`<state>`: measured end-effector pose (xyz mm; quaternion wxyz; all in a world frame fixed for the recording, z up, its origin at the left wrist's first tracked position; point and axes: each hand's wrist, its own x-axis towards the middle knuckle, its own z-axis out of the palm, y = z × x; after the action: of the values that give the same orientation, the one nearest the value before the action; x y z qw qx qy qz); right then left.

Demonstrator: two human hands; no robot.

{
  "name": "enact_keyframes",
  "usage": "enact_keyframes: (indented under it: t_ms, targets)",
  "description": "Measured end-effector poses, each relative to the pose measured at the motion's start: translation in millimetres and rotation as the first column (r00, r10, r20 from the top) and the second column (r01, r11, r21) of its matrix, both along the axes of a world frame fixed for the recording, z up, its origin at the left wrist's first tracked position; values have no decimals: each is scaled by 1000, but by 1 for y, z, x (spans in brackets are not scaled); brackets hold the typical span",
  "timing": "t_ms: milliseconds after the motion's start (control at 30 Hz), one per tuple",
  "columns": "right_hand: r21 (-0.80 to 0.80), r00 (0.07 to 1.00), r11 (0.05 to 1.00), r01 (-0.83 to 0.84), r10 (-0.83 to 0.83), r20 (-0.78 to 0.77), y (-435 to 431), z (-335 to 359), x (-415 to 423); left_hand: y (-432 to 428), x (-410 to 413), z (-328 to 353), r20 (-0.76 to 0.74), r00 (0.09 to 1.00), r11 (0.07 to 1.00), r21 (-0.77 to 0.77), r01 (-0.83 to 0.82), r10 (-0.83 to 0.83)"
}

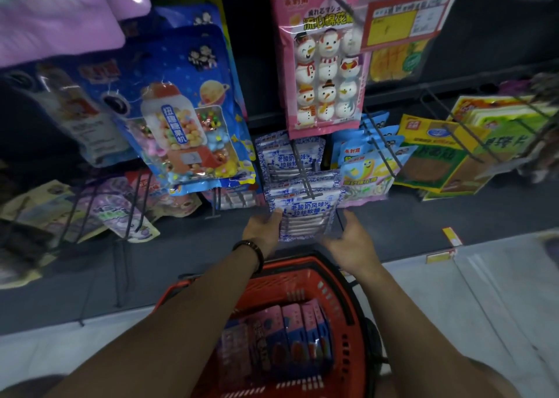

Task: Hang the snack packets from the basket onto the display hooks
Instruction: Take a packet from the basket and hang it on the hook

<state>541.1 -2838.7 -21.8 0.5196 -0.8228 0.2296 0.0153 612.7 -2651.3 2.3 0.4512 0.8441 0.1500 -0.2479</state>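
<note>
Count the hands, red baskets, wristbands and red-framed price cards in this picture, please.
Hands: 2, the left hand pinching a blue-and-white packet, the right hand near it
Red basket: 1
Wristband: 1
Red-framed price card: 1
Total: 5

"老酸奶风味" on blue-white pkt (307, 214); "扭蛋糖果机" blue pkt (184, 74)

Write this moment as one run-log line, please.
step: hanging | left hand: holds blue-white packet at hook tip | right hand: open beside packet | basket: pink packets remain
</note>
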Motion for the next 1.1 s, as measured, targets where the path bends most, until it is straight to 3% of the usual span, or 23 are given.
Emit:
enact_keyframes:
  t_ms: [100,233,467,633,800,1000,1100]
  targets:
    - [-115,993,992,-55,43,-106,8,4,-13,26,-23,5,10,989,989,-23,148,-148]
    - [-264,975,944,-199,162,-154,31,1,-37,62,-55,15,63,891,886,152,438,-450]
    - [-225,828,806,-547,483,-284,78,-3,-68,132,-101,29,159,741,745,315,588,-652]
    - [-161,706,734,-659,532,-467,94,-12,-70,184,-123,18,82,677,660,338,671,-731]
    - [-45,648,813,-581,428,-630,121,-81,-90,211,-118,-13,13,693,657,333,677,-721]
    - [101,637,939,-327,299,-711,142,-173,-122,214,-99,-52,-45,675,645,254,721,-737]
    - [48,623,899,-436,340,-704,141,-235,-120,208,-85,-64,-65,682,657,216,722,-728]
